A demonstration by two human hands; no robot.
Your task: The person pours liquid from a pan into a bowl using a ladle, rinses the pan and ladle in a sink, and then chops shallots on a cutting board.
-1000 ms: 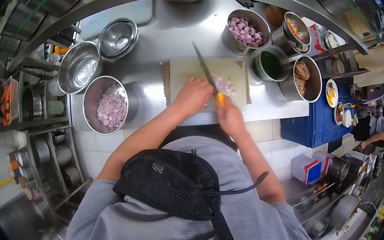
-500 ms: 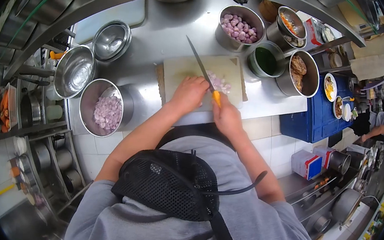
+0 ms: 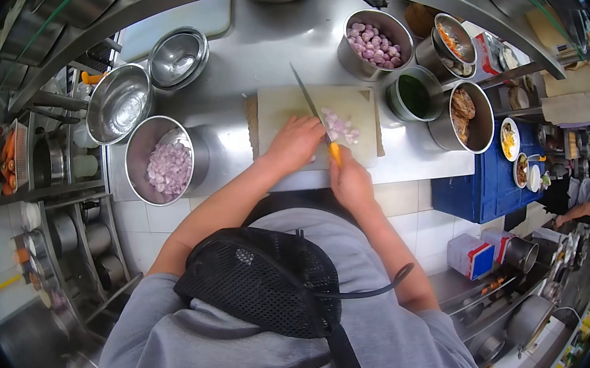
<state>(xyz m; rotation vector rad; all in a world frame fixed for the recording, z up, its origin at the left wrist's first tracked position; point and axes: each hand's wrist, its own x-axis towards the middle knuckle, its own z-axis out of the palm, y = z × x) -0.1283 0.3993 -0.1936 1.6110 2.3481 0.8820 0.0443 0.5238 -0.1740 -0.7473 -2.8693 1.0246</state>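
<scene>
My right hand grips the orange handle of a long knife, its blade angled up and left over a pale cutting board. My left hand rests curled on the board just left of the blade, over something I cannot make out. A small pile of sliced shallots lies right of the blade. A steel bowl of sliced shallots stands left of the board. A pot of whole peeled shallots stands behind the board.
Two empty steel bowls sit at the left. A green-filled pot, a pot of brown food and a blue crate with small dishes stand at the right. Another person works far right.
The knife blade has dropped from a raised angle closer to the board beside my left hand. The cut pile sits a little further right of the blade.
</scene>
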